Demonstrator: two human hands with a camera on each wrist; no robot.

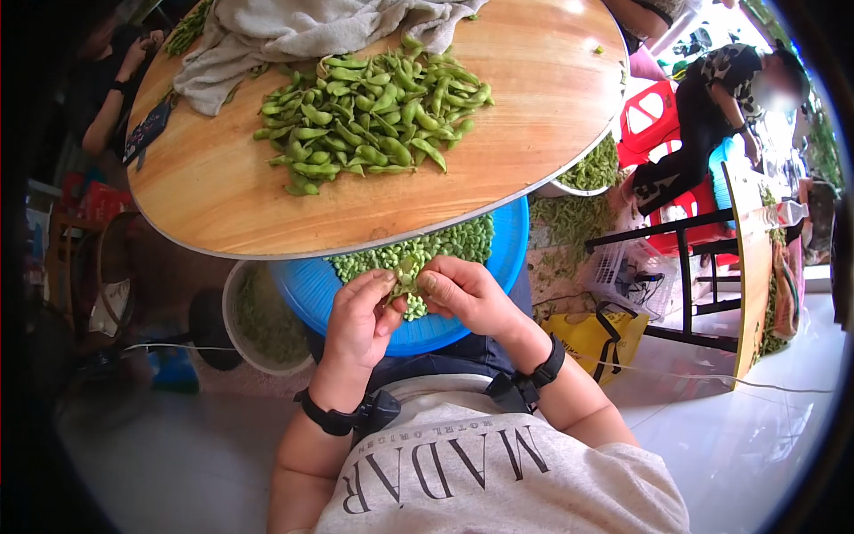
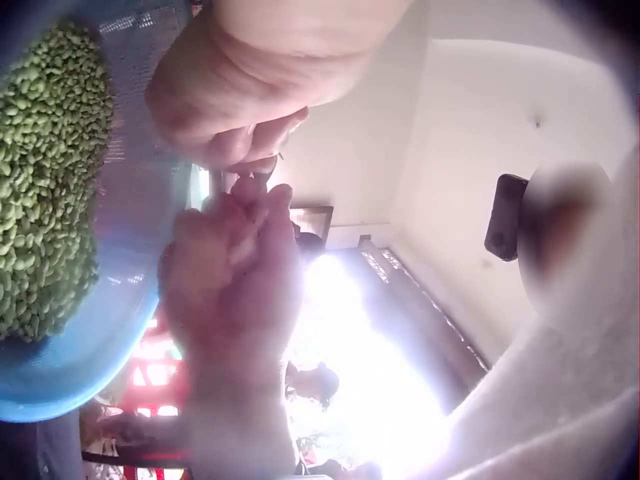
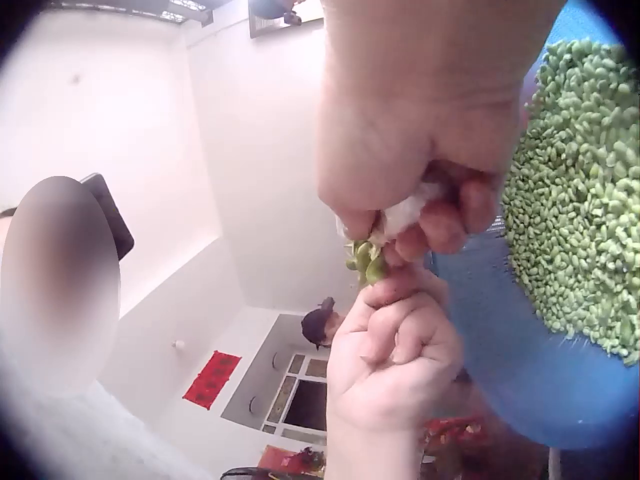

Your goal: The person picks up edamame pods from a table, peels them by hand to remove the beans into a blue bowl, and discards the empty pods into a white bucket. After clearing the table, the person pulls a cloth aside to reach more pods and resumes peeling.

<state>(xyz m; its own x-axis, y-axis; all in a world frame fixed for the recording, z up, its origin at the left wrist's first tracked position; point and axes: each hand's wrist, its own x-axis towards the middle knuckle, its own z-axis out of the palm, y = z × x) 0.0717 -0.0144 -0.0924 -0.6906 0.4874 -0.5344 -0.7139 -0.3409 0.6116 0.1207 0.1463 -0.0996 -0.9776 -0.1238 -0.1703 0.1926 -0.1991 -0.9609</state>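
Note:
Both hands meet over a blue basket (image 1: 498, 258) of shelled green beans (image 1: 445, 245) on my lap. My left hand (image 1: 365, 311) and right hand (image 1: 463, 289) pinch one green soybean pod (image 1: 406, 274) between their fingertips. In the right wrist view the pod (image 3: 368, 262) sits between the right hand (image 3: 420, 190) above and the left hand (image 3: 395, 345) below, beside the beans (image 3: 585, 190). The left wrist view shows the left hand (image 2: 235, 270) against the right hand (image 2: 250, 100), with the basket's beans (image 2: 50, 170) at the left; the pod is hidden there.
A pile of unshelled pods (image 1: 374, 111) lies on the round wooden table (image 1: 222, 196), with a grey cloth (image 1: 294, 31) behind it. A white bucket (image 1: 258, 325) stands under the table at left. A person (image 1: 712, 107) sits at right near red stools (image 1: 654, 116) and another table (image 1: 756, 258).

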